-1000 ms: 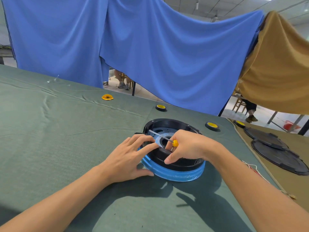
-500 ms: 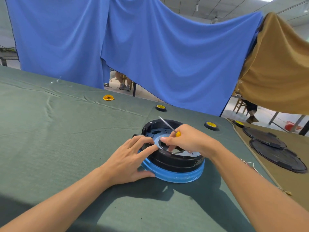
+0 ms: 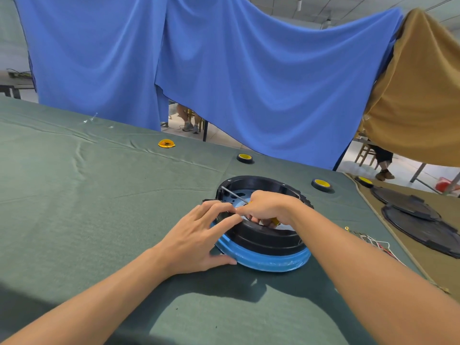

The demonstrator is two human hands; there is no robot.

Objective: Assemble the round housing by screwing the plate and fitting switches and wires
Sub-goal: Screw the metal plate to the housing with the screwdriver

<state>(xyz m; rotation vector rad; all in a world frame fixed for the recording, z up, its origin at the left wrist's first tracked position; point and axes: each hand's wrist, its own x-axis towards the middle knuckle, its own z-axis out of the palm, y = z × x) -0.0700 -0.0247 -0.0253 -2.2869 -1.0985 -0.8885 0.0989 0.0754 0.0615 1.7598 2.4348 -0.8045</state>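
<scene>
Green cloth covers the table (image 3: 74, 207). Just right of the frame's centre sits the black round housing (image 3: 268, 239) on its blue base ring (image 3: 261, 263). The left hand (image 3: 196, 235) rests on the housing's left rim with its fingers straight and its thumb down by the ring. Just beside it, the right hand (image 3: 268, 207) curls round a yellow-handled screwdriver (image 3: 234, 194) inside the housing, the shaft slanting toward the upper left. Loose wires (image 3: 373, 241) lie on the table at the right.

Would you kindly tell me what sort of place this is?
Probably a workshop or assembly hall: a cloth-covered worktable, blue sheets hung as partitions, and black round covers on the next table.
</scene>
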